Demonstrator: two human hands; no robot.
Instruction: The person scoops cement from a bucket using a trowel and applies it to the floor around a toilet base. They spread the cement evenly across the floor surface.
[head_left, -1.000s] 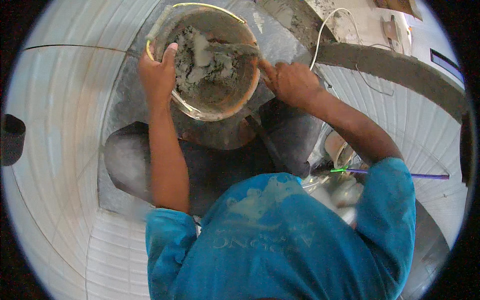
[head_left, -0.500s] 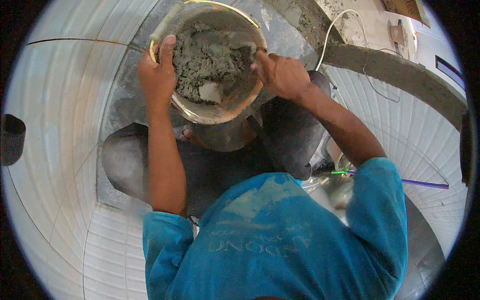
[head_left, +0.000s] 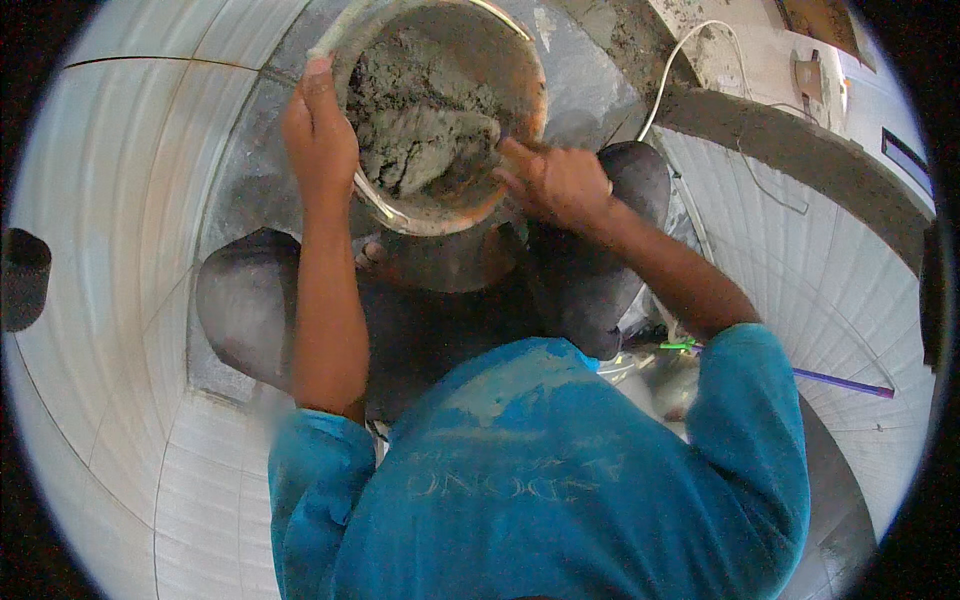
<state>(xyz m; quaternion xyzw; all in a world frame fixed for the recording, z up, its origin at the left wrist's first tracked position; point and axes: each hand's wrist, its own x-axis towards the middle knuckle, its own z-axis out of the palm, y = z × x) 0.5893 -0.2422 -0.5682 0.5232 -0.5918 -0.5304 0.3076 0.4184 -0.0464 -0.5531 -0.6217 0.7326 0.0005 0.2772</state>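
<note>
A round bucket [head_left: 528, 95] of wet grey mortar [head_left: 400, 75] stands in front of my folded legs. My left hand [head_left: 322, 135] is closed on the bucket's left rim, its thumb by the pale handle grip [head_left: 337, 28]. In my right hand [head_left: 565, 185], at the bucket's right side, is a trowel whose mortar-coated blade [head_left: 445, 132] lies in the mix. Most of its handle is hidden by my fingers.
Close on the left rises a pale panelled wall [head_left: 120, 200]. At the right, a white cable [head_left: 660, 85] hangs over a mortar-covered ledge [head_left: 800, 165] above white ribbed panelling [head_left: 790, 240]. A purple stick [head_left: 845, 382] lies beside my right arm.
My right hand has moved slightly down and right, and the trowel blade now sits under mortar nearer the bucket's middle. The mix has been turned over. My left hand stays on the rim.
</note>
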